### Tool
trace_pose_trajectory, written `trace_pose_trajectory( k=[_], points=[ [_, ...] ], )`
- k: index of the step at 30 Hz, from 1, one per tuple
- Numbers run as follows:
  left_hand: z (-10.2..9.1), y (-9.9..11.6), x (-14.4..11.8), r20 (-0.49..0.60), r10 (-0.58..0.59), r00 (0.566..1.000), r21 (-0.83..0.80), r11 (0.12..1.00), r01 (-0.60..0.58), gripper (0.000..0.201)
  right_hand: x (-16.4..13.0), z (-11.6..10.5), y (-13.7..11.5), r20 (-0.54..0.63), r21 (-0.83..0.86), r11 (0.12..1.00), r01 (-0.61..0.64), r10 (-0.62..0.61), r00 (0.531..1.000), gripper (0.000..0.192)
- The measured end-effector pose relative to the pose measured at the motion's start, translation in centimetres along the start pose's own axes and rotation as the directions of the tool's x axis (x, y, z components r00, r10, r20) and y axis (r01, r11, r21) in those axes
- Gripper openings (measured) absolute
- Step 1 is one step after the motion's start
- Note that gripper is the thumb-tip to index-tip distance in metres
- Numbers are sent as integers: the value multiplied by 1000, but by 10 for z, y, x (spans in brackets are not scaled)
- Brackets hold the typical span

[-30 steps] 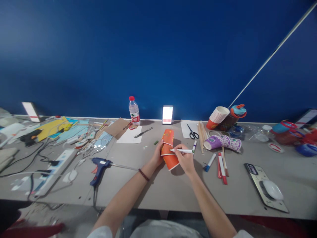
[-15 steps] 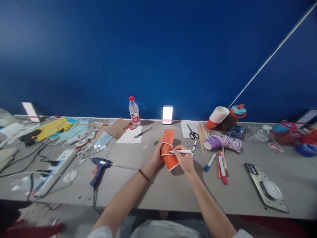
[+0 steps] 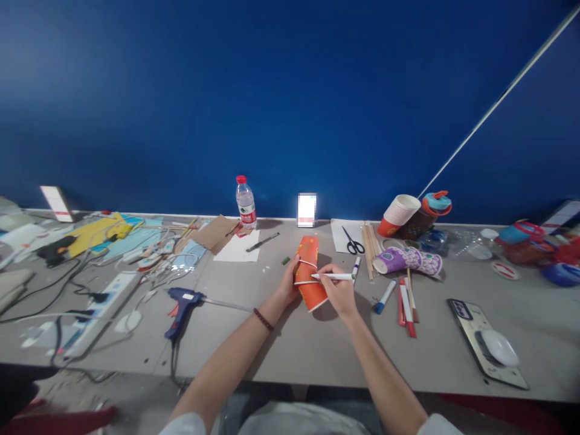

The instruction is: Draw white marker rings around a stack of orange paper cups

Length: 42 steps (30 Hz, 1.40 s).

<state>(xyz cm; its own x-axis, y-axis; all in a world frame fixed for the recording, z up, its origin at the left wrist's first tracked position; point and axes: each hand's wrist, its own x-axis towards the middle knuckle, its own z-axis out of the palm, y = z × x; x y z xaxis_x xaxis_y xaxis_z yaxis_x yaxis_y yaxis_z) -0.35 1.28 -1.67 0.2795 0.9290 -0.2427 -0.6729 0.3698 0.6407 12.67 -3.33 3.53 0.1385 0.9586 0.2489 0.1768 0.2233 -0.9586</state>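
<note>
Left hand (image 3: 287, 283): I saw it wrapped around the left side of the orange paper cups (image 3: 309, 273), steadying them at the centre of the frame.
Right hand (image 3: 339, 291): clenched on a white marker (image 3: 333, 276), its tip touching the cups.
Cups: joined mouth to mouth, lying slanted just above the grey tabletop (image 3: 290, 344), with small dots on the upper cup.
Progress: in my judgement the decoration was partly done; the lower cup looked mostly plain.
Nearby: spare markers (image 3: 405, 300) at right of centre, glue gun (image 3: 181, 302) at left of centre.
</note>
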Motion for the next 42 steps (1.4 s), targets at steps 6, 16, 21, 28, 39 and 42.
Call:
trace_pose_trajectory(
  k=[6,16,21,28,39,42],
  points=[
    [-1,-1,1,4,0,1000,5,1000,0,44,0,-2,5,5,-38,999,14,-14,1000,12],
    [0,-1,1,19,1,1000,-25,1000,-1,44,-1,0,5,2,-1,1000,-25,25,1000,13],
    [1,0,0,13,11,1000,-5,1000,-11,43,0,0,3,-1,-5,1000,-24,24,1000,13],
    [0,-1,1,-2,10,1000,8,1000,-10,44,1,0,5,-5,-35,999,-1,1,1000,12],
    [0,0,2,12,13,1000,-6,1000,-13,41,1,-2,5,2,-30,1000,-8,8,1000,10],
    [1,0,2,8,9,1000,-5,1000,-9,42,2,-2,5,0,-9,1000,-11,11,1000,11]
  ],
)
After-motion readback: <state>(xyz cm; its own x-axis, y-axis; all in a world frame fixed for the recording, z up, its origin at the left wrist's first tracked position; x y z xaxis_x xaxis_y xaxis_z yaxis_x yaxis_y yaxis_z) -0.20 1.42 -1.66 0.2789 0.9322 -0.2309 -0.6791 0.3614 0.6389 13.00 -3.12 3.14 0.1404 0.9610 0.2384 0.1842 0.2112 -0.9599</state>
